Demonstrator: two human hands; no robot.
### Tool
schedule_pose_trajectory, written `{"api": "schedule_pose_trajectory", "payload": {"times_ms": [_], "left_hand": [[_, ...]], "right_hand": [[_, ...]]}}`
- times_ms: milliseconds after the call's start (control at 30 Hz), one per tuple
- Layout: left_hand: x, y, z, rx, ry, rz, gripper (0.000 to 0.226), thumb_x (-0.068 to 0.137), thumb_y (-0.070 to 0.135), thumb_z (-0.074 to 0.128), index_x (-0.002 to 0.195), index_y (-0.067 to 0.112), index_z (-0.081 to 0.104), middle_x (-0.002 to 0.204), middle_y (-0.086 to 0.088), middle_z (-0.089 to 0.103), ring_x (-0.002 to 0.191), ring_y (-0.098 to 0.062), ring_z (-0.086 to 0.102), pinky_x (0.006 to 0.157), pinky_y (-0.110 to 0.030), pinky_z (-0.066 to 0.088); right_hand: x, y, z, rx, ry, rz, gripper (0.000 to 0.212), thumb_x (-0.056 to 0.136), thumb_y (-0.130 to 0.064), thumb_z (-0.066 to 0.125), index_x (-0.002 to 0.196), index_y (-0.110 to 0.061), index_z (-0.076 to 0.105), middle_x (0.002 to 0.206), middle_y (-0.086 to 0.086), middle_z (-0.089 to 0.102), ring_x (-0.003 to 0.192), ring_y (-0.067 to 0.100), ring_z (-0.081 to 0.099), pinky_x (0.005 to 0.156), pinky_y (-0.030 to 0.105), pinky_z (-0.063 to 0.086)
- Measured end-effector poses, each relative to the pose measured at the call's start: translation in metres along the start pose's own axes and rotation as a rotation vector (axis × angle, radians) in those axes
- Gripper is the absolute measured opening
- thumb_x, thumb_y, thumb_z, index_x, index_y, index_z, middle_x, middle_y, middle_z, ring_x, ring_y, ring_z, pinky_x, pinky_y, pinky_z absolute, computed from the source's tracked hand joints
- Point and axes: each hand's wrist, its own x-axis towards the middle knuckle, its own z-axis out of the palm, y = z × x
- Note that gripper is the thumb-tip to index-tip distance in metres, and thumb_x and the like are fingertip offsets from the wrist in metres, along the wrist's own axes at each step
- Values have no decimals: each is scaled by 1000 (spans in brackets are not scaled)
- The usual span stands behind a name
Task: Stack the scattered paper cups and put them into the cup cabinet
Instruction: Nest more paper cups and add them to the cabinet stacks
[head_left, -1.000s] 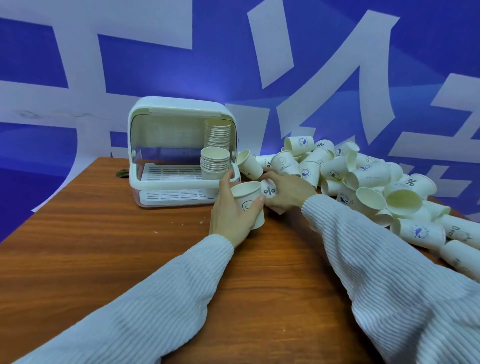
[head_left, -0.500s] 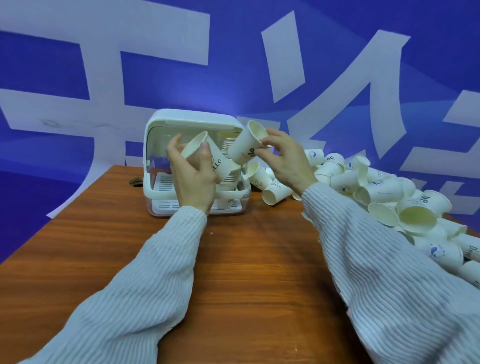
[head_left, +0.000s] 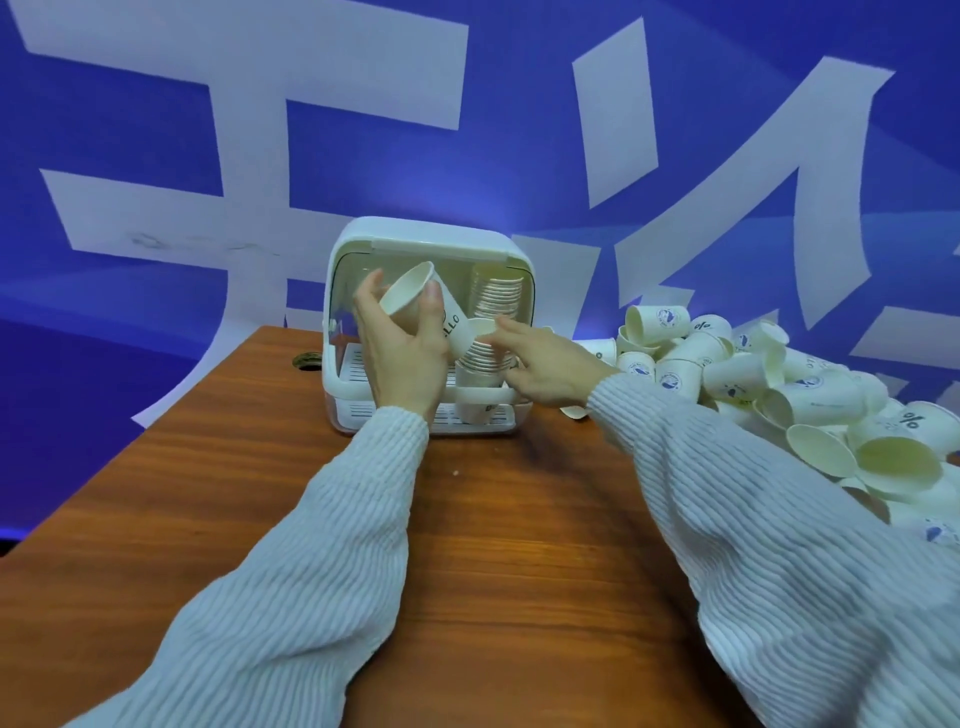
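White paper cup (head_left: 415, 306), tilted, sits clamped in the left hand (head_left: 402, 353) before the cup cabinet (head_left: 431, 244). The right hand (head_left: 545, 364) pinches another cup (head_left: 480, 328) onto the front stack (head_left: 480, 364) inside. A skewed drop could topple that stack; loose cups (head_left: 753, 374) crowd the tabletop (head_left: 493, 545).

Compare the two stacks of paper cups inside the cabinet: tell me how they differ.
The tall rear stack of white paper cups reaches nearly to the roof of the white plastic cup cabinet; the short front stack of white paper cups ends about halfway up. The rear stack stands untouched, while the right hand rests at the front stack's top. The front stack's base sits at the cabinet's front rail. Both stand upright, mouths up.
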Motion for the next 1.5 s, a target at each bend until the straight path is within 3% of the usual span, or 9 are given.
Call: {"api": "schedule_pose_trajectory", "payload": {"times_ms": [267, 500, 667, 767, 900, 1100, 1300, 1400, 1500], "left_hand": [[26, 14, 31, 176, -173, 201, 63, 101, 42, 59, 153, 23, 30, 146, -4, 37, 129, -17, 45, 103, -27, 40], [31, -25, 39, 1151, -541, 385, 70, 98, 65, 33, 155, 24, 36, 148, -10, 51, 131, -31, 51, 109, -50, 36], [27, -29, 32, 1254, -641, 355, 105, 84, 89, 9, 162, 21, 20, 167, 2, 28, 155, -18, 19, 123, -58, 8], [14, -23, 35, 1205, -576, 414, 97, 88, 85, 15, 163, 24, 14, 170, -2, 16, 158, -22, 0, 124, -56, 0], [-44, -27, 34, 757, -334, 699, 66, 93, 54, 52, 149, 19, 46, 157, -7, 43, 153, -28, 23, 123, -47, 20], [-109, -37, 34, 518, -675, 485, 61, 95, 37, 60, 151, 21, 42, 150, 4, 43, 136, -16, 44, 110, -41, 42], [-124, -41, 36, 583, -775, 374, 57, 97, 42, 56, 150, 33, 36, 143, 13, 42, 119, -13, 53, 97, -31, 44], [-123, -43, 34, 640, -793, 364, 57, 98, 43, 54, 150, 33, 34, 143, 11, 41, 119, -12, 51, 95, -32, 46], [-121, -44, 32, 675, -793, 322, 60, 99, 46, 52, 153, 31, 31, 147, 10, 39, 124, -12, 49, 96, -30, 43]], "right_hand": [[-16, 10, 15, 415, 481, 120, 65, 94, -21, 53, 156, -34, 41, 161, -6, 44, 145, 17, 41, 119, 41, 36], [-39, 49, 26, 467, 634, 281, 53, 94, -20, 53, 146, -28, 53, 140, -5, 61, 110, 11, 60, 104, 41, 46], [-44, 88, 50, 335, 413, 514, 55, 93, -25, 52, 147, -26, 52, 156, 2, 47, 143, 25, 42, 113, 48, 40], [-43, 97, 66, 303, 202, 523, 64, 96, -41, 58, 156, -30, 39, 166, 4, 25, 148, 28, 36, 118, 47, 34], [-45, 98, 80, 341, 287, 533, 57, 87, -49, 70, 137, -26, 52, 142, 5, 46, 129, 28, 50, 103, 42, 43], [-72, 100, 77, 468, 363, 531, 63, 79, -35, 76, 133, -25, 45, 139, 8, 36, 124, 32, 55, 102, 39, 45], [-87, 95, 74, 513, 242, 445, 73, 92, -63, 62, 157, -43, 36, 173, 1, -8, 159, 25, 12, 124, 40, 20], [-77, 85, 79, 484, 235, 425, 65, 92, -63, 62, 148, -31, 51, 171, 3, 8, 154, 25, 24, 120, 40, 29], [-66, 78, 79, 469, 411, 544, 51, 88, -57, 70, 116, -17, 58, 134, 7, 49, 113, 23, 56, 89, 34, 43]]}}
